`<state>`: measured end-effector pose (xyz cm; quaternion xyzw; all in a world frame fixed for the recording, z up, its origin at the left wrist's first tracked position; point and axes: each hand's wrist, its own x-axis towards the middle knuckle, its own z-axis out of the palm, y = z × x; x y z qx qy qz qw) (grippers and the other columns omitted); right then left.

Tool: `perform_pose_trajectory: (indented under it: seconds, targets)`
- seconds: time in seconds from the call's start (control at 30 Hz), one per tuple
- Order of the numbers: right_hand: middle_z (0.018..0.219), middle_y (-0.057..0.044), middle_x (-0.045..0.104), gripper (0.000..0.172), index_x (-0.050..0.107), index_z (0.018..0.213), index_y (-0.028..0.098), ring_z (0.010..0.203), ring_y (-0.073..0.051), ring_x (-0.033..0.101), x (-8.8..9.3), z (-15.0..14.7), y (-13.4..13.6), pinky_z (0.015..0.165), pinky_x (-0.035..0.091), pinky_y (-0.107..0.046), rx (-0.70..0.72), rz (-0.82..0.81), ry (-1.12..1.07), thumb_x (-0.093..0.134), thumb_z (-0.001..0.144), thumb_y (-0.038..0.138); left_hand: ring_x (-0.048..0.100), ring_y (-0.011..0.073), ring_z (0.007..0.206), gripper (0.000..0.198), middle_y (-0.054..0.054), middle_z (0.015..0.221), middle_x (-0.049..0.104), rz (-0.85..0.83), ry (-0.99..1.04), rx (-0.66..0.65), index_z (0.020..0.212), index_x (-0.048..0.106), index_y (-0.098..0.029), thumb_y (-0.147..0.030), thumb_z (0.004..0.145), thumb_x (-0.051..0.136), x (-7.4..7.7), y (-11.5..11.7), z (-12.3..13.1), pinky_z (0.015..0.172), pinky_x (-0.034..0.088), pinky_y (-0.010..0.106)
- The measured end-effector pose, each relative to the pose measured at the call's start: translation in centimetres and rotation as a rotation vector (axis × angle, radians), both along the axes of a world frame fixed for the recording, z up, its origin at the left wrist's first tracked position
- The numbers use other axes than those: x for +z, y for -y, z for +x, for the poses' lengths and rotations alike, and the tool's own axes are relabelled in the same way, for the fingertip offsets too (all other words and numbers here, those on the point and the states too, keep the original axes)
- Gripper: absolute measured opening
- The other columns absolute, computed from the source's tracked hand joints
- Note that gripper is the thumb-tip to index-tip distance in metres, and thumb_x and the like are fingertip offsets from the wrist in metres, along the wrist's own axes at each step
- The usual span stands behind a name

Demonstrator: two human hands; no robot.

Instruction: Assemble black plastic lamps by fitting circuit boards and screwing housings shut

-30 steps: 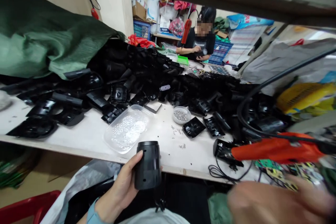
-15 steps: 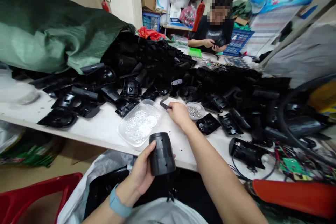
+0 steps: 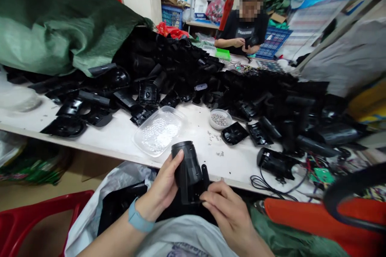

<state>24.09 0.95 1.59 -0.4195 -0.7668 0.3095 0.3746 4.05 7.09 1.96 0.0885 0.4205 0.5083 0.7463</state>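
My left hand is wrapped round a black plastic cylindrical housing, which is tilted, with its small-holed upper end away from me. Pinched at the housing's lower right edge, my right hand holds what look like black tweezers; a slim part with a rounded end sticks up past the fingers. The fingers hide the rest, and whether a small part sits at the tip I cannot tell. Just beyond the housing lies a clear tub of small transparent pieces. A round dish of small metal screws is farther right.
Black plastic shells are heaped across the table. A green cover hangs at left. At right are an orange-red part, cables and a circuit board. A white sack stands below the edge. A person works opposite.
My right hand has come back from beside the screw dish to the housing's lower edge, still with the tweezers. The left hand has tilted the housing; the view has shifted slightly.
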Motion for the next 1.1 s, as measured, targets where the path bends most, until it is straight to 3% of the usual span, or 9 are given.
perform_pose_trajectory:
  seconds: [0.27,0.47,0.87,1.0,1.1]
  targets:
    - [0.089,-0.004,0.063,0.018,0.075,0.103,0.021,0.079,-0.014,0.064,-1.3,-1.0,0.1,0.071,0.052,-0.024,-0.030,0.004,-0.117,0.059,0.101,0.013,0.078,0.0269,0.081,0.044,0.017,0.100,0.082,-0.107,0.126,-0.071,0.112,0.074,-0.008,-0.047,0.093,0.073,0.3,0.9,0.1,0.079,0.064,0.037]
    - [0.088,-0.005,0.064,0.018,0.076,0.101,0.019,0.079,-0.014,0.064,-1.2,-2.1,0.4,0.069,0.052,-0.024,-0.059,0.034,-0.190,0.060,0.100,0.012,0.080,0.0371,0.089,0.055,0.020,0.110,0.081,-0.031,0.282,-0.165,0.117,0.074,-0.008,-0.054,0.088,0.077,0.2,1.2,-0.8,0.084,0.065,0.047]
    - [0.090,-0.006,0.064,0.013,0.074,0.104,0.017,0.078,-0.014,0.063,-1.0,-2.9,0.2,0.071,0.053,-0.025,-0.053,0.134,-0.112,0.062,0.099,0.015,0.070,0.0356,0.124,0.048,0.020,0.129,0.075,0.119,0.541,-0.241,0.130,0.071,-0.009,-0.043,0.096,0.065,-2.4,1.4,-2.1,0.116,0.047,0.053]
    - [0.092,-0.007,0.066,0.010,0.072,0.104,0.016,0.082,-0.017,0.061,0.4,-3.5,0.1,0.072,0.052,-0.028,-0.036,0.304,0.038,0.064,0.099,0.019,0.060,0.0326,0.138,0.060,0.015,0.132,0.074,0.213,0.670,-0.253,0.136,0.066,-0.013,-0.052,0.091,0.066,-3.4,1.3,-2.1,0.124,0.038,0.053]
    - [0.085,-0.006,0.066,0.014,0.070,0.093,0.016,0.076,-0.017,0.056,1.6,-3.9,0.0,0.066,0.049,-0.029,-0.023,0.384,0.106,0.059,0.101,0.019,0.051,0.0339,0.146,0.063,0.012,0.131,0.074,0.277,0.620,-0.234,0.137,0.065,-0.019,-0.059,0.088,0.066,-4.1,1.4,-2.1,0.124,0.036,0.054]
